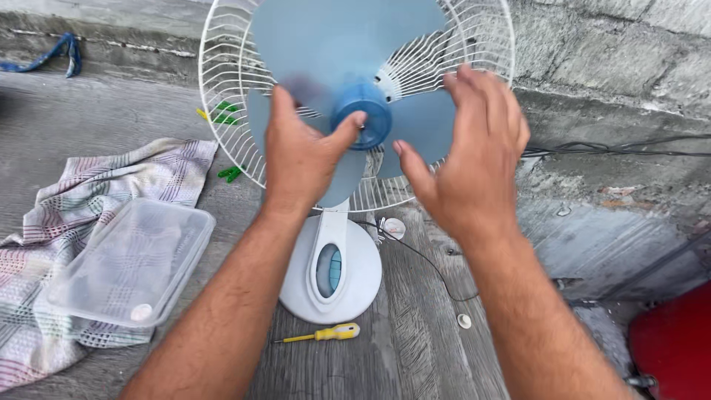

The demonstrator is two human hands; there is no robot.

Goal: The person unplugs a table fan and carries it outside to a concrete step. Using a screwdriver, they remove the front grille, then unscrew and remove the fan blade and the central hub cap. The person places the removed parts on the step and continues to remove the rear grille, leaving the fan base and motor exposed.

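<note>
Two bare forearms rising from the bottom edge, nearest the lens. Left hand (300, 152) laid against the pale blue plastic fan blade (348, 52), thumb tip pressed to the round blue hub cap (363, 115), fingers curled loosely and clasping nothing. Right hand (474, 152) spread wide in front of the blade's right lobe, fingers splayed, gripping nothing; contact with the blade impossible to tell. Blade seated in the white wire rear guard (474, 44), front guard off, fan upright on its round white base (329, 278) atop weathered grey planks (415, 341). Just below the base, a yellow-handled screwdriver (326, 333). Beside the base on the right, small white round pieces and a thin black cord. Further left, a clear plastic rectangular container (133, 263) resting on a striped checked cloth (52, 222). Green clothes pegs (229, 174) behind the guard's left rim.
</note>
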